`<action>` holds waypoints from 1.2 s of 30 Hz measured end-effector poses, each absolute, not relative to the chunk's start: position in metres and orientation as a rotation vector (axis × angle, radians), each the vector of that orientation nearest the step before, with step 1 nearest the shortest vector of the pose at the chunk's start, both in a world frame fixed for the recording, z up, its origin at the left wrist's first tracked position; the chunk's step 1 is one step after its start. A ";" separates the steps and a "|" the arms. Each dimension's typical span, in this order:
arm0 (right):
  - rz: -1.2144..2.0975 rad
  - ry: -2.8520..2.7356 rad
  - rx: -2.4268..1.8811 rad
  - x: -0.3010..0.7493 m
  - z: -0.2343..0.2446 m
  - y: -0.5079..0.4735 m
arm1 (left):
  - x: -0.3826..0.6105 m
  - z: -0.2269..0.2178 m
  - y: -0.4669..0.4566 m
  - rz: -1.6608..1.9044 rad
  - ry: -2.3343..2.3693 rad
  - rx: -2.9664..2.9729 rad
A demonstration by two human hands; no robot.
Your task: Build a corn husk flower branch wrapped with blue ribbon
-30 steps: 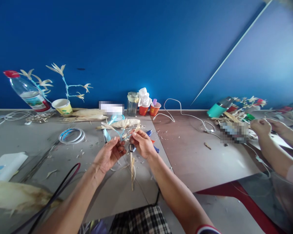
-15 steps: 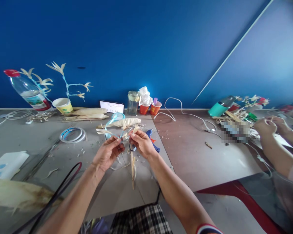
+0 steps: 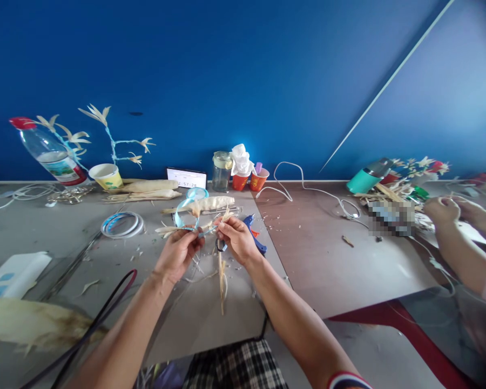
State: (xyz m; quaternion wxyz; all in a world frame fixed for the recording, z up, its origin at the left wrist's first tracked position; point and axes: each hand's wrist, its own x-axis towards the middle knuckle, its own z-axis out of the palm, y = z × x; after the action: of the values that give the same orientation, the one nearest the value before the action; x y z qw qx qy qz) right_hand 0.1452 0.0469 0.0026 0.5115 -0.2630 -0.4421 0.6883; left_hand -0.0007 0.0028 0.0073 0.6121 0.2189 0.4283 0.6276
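Pinched between my left hand and my right hand is a thin stem partly wrapped in light-blue tape. Pale husk flowers show beside my right fingertips, and another pale husk piece sticks out left of my left fingers. Both hands are closed, a short gap apart, above the table. A loop of blue tape curves up behind them toward a blue tape roll. My fingers cover part of the stem.
A blue glue gun lies right of my right hand. Dry husk strips lie below the hands. White tape rolls are to the left. Finished flower branches stand in a paper cup. Another person's hands work at right.
The husk piece by my left hand has tilted lower, and the blue tape loop has shifted shape. My left hand has turned slightly; my right hand stays nearly in place.
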 end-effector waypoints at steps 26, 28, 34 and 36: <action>1.616 -1.123 -0.690 0.141 0.021 0.034 | 0.005 0.007 0.002 1.450 0.850 0.538; 1.621 -1.115 -0.702 0.141 0.019 0.034 | 0.005 0.008 0.001 1.444 0.858 0.523; 1.662 -1.006 -0.655 0.143 0.009 0.042 | 0.001 0.010 0.001 1.384 0.932 0.426; 1.665 -0.996 -0.639 0.145 0.006 0.045 | -0.001 0.010 0.001 1.373 0.973 0.431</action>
State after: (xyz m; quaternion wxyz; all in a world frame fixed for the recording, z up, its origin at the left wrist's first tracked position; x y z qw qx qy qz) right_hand 0.1447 0.0445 0.0064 0.5221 -0.2667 -0.4159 0.6952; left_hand -0.0009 0.0014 0.0100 0.6460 0.1895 0.4274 0.6035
